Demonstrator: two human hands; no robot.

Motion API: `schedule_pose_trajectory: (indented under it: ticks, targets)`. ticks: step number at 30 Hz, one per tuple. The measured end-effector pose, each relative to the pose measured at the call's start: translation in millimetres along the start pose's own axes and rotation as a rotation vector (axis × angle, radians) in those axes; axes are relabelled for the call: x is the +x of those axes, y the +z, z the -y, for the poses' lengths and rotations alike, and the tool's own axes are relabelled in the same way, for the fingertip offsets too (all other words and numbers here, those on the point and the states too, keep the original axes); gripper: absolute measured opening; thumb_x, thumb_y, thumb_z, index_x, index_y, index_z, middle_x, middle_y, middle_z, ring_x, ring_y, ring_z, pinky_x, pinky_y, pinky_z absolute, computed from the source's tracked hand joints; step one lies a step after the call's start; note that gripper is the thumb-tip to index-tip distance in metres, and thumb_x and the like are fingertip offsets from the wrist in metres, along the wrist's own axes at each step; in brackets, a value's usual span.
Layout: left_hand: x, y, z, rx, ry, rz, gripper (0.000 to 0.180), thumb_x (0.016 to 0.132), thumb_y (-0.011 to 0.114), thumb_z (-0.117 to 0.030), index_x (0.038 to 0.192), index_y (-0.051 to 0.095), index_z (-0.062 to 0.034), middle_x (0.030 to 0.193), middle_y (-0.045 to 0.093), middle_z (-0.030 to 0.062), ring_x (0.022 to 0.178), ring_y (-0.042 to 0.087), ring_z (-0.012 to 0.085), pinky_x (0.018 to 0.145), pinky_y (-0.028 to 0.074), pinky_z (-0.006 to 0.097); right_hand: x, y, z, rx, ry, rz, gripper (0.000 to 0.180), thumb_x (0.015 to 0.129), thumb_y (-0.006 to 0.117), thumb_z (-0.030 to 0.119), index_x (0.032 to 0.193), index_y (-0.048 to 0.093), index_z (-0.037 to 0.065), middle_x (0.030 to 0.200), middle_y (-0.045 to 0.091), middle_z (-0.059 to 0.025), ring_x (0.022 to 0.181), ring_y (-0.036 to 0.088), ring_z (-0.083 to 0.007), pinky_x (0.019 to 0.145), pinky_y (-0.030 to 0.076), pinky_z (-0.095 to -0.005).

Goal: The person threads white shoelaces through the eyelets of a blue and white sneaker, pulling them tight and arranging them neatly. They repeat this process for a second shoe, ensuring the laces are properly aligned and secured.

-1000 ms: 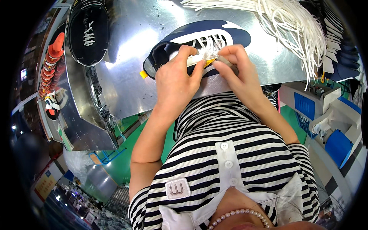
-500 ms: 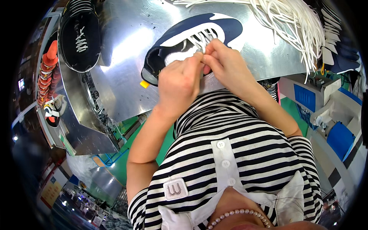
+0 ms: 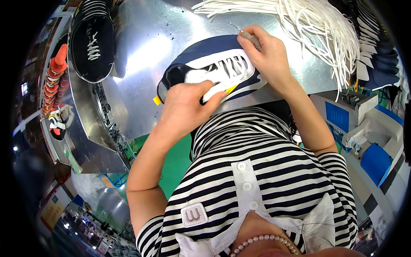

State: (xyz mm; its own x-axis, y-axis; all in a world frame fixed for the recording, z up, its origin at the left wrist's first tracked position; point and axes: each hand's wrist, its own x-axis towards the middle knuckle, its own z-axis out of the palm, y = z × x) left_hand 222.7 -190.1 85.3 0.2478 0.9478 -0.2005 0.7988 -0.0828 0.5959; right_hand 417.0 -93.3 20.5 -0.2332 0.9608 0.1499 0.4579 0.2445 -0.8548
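A navy and white shoe upper (image 3: 201,50) lies on the metal table in front of me, its toe to the right and its dark collar opening to the left. White lace (image 3: 233,64) crosses its throat, and a yellow tab sticks out at the heel. My left hand (image 3: 182,105) is closed on the near edge of the upper, thumb on top by the eyelet strip. Past the toe end, my right hand (image 3: 272,55) grips a thin hooked awl (image 3: 251,40) by its wrapped handle. The awl's metal tip points up and left, apart from the upper.
A heap of white laces (image 3: 312,34) spreads over the far right of the metal table (image 3: 132,103). At the far left stands a black shoe upper (image 3: 92,55). Stacked orange-red parts (image 3: 55,79) are beyond it. Several navy and white pieces (image 3: 374,68) sit at the right edge.
My hands have parted: the left moved down and left onto the near edge, the right moved up and right. The awl now shows plainly. The upper has shifted and turned slightly toward me.
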Motion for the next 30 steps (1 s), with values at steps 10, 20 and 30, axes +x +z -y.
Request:
schedule_pose_trajectory:
  ticks: [10, 20, 30]
  targets:
    - [6.0, 10.1, -2.6, -0.113, -0.154, -0.231, 0.04, 0.092, 0.064, -0.037, 0.091, 0.067, 0.0022, 0.081, 0.069, 0.016, 0.073, 0.064, 0.0326, 0.066, 0.049, 0.042, 9.4, -23.3, 8.8, -0.09, -0.182, 0.35, 0.018, 0.086, 0.067, 0.016, 0.093, 0.064, 0.0, 0.075, 0.062, -0.0109, 0.064, 0.056, -0.0211, 0.062, 0.047, -0.0313]
    - [11.7, 30.6, 4.3, 0.111, -0.007, -0.497, 0.031, 0.09, 0.066, -0.033, 0.089, 0.068, -0.0014, 0.081, 0.065, 0.0135, 0.077, 0.062, 0.0314, 0.066, 0.049, 0.042, -3.6, -30.1, 17.9, -0.15, -0.102, 0.422, 0.012, 0.082, 0.065, 0.008, 0.09, 0.063, 0.0, 0.067, 0.056, -0.0096, 0.059, 0.052, -0.0174, 0.059, 0.044, -0.0294]
    - [-5.8, 1.6, 26.4, -0.023, 0.399, -0.136, 0.026, 0.077, 0.079, -0.028, 0.09, 0.071, -0.0067, 0.069, 0.065, 0.0069, 0.063, 0.062, 0.0255, 0.065, 0.047, 0.034, -10.4, -63.9, -35.1, 0.831, 0.373, 0.037, 0.011, 0.094, 0.065, 0.014, 0.102, 0.063, 0.006, 0.078, 0.057, 0.0031, 0.06, 0.041, -0.0003, 0.052, 0.032, -0.0163]
